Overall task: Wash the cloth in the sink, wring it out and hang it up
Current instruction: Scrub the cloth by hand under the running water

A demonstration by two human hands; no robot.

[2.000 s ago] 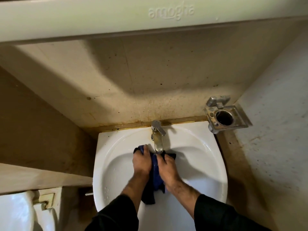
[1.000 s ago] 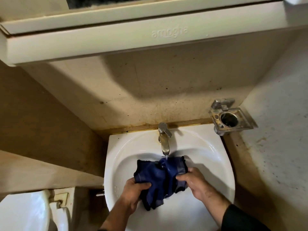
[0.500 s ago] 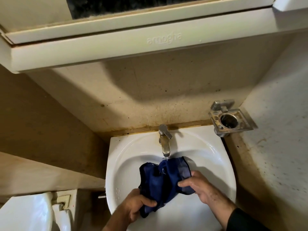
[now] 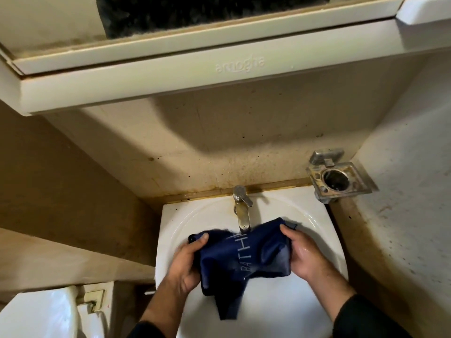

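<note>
A white sink [image 4: 170, 240] is sitting against the stained wall, carrying a metal tap [image 4: 241, 211] on its back rim. A dark blue cloth [image 4: 239, 259] is hanging over the basin under the spout, and whether it is touching the basin cannot be told.

A small, worn home bathroom seen from above.
A white sink [image 4: 170, 215] sits at 6 o'clock with a metal tap [image 4: 242, 211] against a stained beige wall [image 4: 219, 147]. A mirror cabinet [image 4: 170, 57] hangs at 12 o'clock, a metal cup holder [image 4: 339, 181] is fixed at 3 o'clock, and a white toilet tank [image 4: 36, 315] shows at 8 o'clock.
</note>
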